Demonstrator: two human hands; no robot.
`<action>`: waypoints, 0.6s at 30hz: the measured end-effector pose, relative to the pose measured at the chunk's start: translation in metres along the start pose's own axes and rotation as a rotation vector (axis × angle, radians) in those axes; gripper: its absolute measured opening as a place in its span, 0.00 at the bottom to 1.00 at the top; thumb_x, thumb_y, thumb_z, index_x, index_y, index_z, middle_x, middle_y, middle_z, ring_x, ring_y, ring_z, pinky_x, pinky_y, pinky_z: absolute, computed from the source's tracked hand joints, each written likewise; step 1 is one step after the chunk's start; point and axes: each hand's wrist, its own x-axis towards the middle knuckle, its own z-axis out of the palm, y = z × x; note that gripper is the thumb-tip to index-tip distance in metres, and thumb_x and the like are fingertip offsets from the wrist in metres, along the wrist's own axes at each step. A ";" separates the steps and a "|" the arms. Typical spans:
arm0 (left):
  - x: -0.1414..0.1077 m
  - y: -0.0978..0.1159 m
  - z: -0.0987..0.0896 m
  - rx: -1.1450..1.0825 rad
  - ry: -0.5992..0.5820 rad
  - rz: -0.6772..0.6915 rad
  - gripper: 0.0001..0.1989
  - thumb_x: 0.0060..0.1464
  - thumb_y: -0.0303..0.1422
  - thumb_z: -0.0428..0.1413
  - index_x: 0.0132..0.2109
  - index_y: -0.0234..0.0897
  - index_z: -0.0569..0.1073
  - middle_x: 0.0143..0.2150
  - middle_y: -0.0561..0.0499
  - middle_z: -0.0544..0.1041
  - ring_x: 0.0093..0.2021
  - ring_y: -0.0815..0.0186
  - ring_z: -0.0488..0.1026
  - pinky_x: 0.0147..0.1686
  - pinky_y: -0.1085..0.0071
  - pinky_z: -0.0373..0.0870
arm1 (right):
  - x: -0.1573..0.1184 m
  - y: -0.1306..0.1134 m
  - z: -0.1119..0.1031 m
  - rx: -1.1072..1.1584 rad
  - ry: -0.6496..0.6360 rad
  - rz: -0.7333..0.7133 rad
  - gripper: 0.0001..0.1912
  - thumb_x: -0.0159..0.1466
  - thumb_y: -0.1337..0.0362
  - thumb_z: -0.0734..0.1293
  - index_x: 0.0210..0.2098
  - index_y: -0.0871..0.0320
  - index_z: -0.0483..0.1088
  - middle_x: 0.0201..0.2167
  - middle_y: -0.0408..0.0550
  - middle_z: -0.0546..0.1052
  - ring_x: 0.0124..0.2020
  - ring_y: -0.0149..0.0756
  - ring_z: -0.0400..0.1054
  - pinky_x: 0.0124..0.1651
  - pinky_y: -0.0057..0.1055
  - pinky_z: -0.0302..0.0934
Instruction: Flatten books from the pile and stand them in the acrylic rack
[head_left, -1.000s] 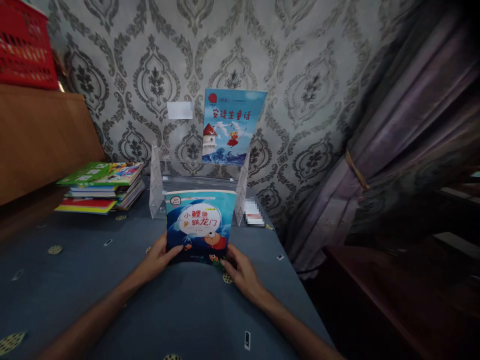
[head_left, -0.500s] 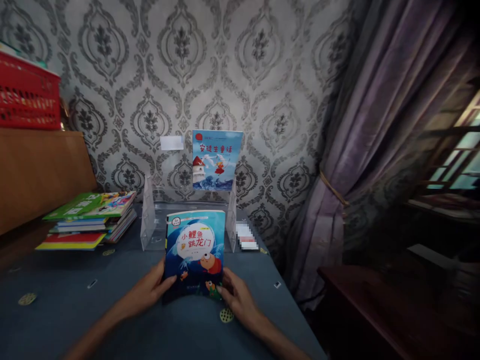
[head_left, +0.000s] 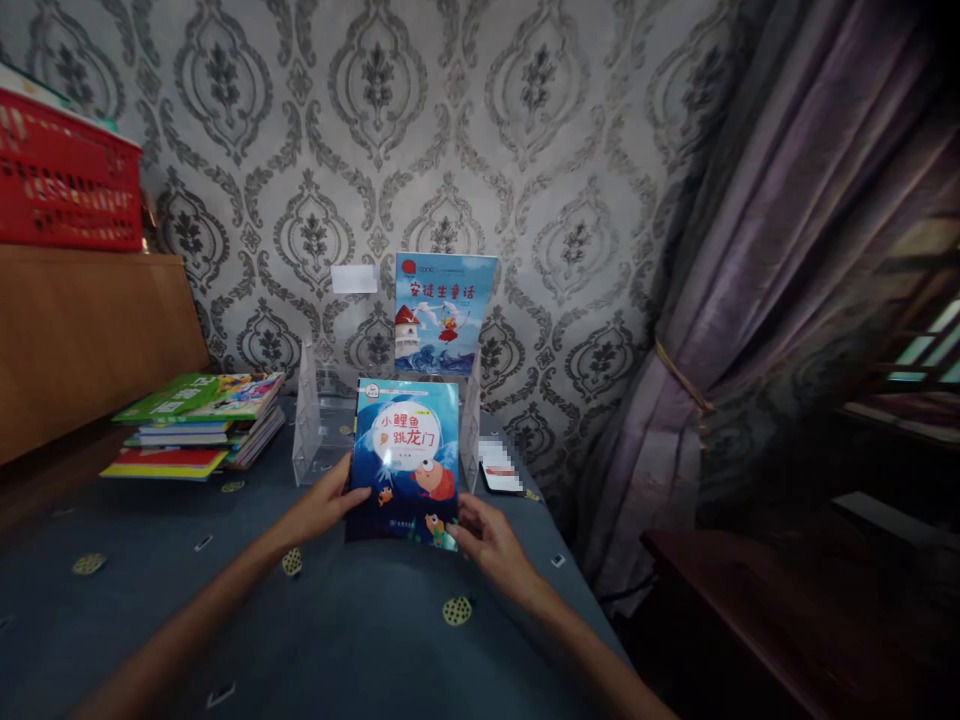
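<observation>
A blue picture book (head_left: pixel 405 465) with an orange fish on its cover is held upright, front towards me. My left hand (head_left: pixel 327 505) grips its left edge, thumb on the cover and fingers behind. On the lower right edge my right hand (head_left: pixel 491 538) is closed the same way. Just behind the book stands a clear acrylic rack (head_left: pixel 305 420), partly hidden by it. A light blue storybook (head_left: pixel 444 315) with a red-roofed tower stands on the right of the rack's upper tier.
A stack of books (head_left: pixel 202 415) lies at the left on the blue tablecloth (head_left: pixel 315 650). Beyond it, a red basket (head_left: pixel 67 180) sits on a wooden cabinet (head_left: pixel 97 340). A phone-like object (head_left: pixel 501 478), partly blurred, lies right of the rack. A purple curtain (head_left: pixel 675 330) hangs at the right.
Both hands have carried the blue picture book forward and up, closer to the rack and slightly right. My view has shifted a little to the left.
</observation>
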 end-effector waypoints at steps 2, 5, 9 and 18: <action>0.002 0.004 0.002 -0.019 -0.013 0.000 0.39 0.58 0.45 0.58 0.71 0.38 0.56 0.71 0.39 0.60 0.71 0.48 0.56 0.70 0.48 0.52 | -0.001 0.001 -0.002 -0.002 0.007 -0.004 0.16 0.61 0.54 0.69 0.44 0.56 0.73 0.36 0.48 0.78 0.36 0.39 0.72 0.41 0.35 0.66; 0.004 0.011 0.004 -0.020 -0.035 0.002 0.38 0.58 0.46 0.58 0.70 0.38 0.57 0.70 0.40 0.62 0.70 0.48 0.58 0.69 0.48 0.53 | -0.003 0.004 -0.006 -0.040 0.028 0.018 0.17 0.60 0.54 0.69 0.44 0.57 0.72 0.34 0.48 0.78 0.32 0.37 0.70 0.34 0.32 0.64; 0.010 0.020 0.002 0.039 -0.073 0.011 0.35 0.59 0.48 0.55 0.68 0.37 0.61 0.69 0.40 0.64 0.68 0.49 0.61 0.68 0.49 0.56 | -0.003 0.006 -0.011 -0.094 0.052 0.027 0.17 0.61 0.52 0.68 0.43 0.56 0.71 0.31 0.47 0.76 0.29 0.37 0.68 0.31 0.32 0.62; 0.023 0.034 -0.003 0.177 0.000 0.055 0.30 0.60 0.46 0.53 0.64 0.37 0.66 0.58 0.41 0.76 0.62 0.47 0.69 0.63 0.48 0.64 | 0.010 0.002 -0.019 -0.266 0.176 -0.058 0.14 0.61 0.53 0.67 0.42 0.56 0.70 0.29 0.45 0.74 0.30 0.37 0.67 0.34 0.33 0.62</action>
